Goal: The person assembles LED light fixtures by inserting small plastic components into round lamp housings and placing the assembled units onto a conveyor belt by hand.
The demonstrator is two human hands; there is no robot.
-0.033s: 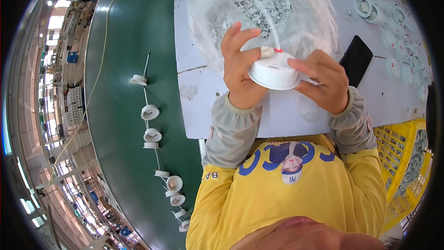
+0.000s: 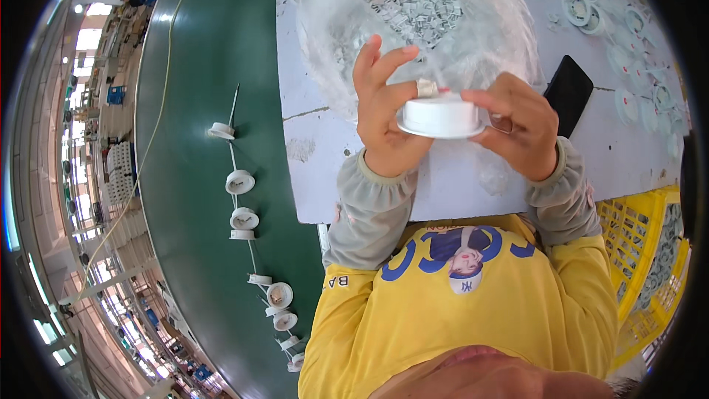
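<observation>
Over the table edge I hold up a round white plastic housing [image 2: 441, 117] with a flared rim at the bottom. Its side wall faces me, and a bit of red shows at its top edge. My left hand [image 2: 391, 111] grips its left side between thumb and index finger; a pale wrap [image 2: 427, 88] covers that fingertip, and the other fingers stick up. My right hand [image 2: 521, 124] pinches the right side of the housing, thumb and fingers at the rim and wall. Behind it lies a clear plastic bag [image 2: 347, 22] with many small grey-white pieces [image 2: 425, 11].
A black phone [image 2: 569, 96] lies right of my right hand on the pale table [image 2: 325, 170]. More white round parts [image 2: 639, 66] are heaped at the far right. Cabled white housings [image 2: 242, 218] line the green surface [image 2: 199, 199] to my left. A yellow crate [image 2: 628, 244] stands at lower right.
The housing has tilted, so its top face and the white cable rising from it have gone out of sight and its side wall shows more. Both hands keep their hold.
</observation>
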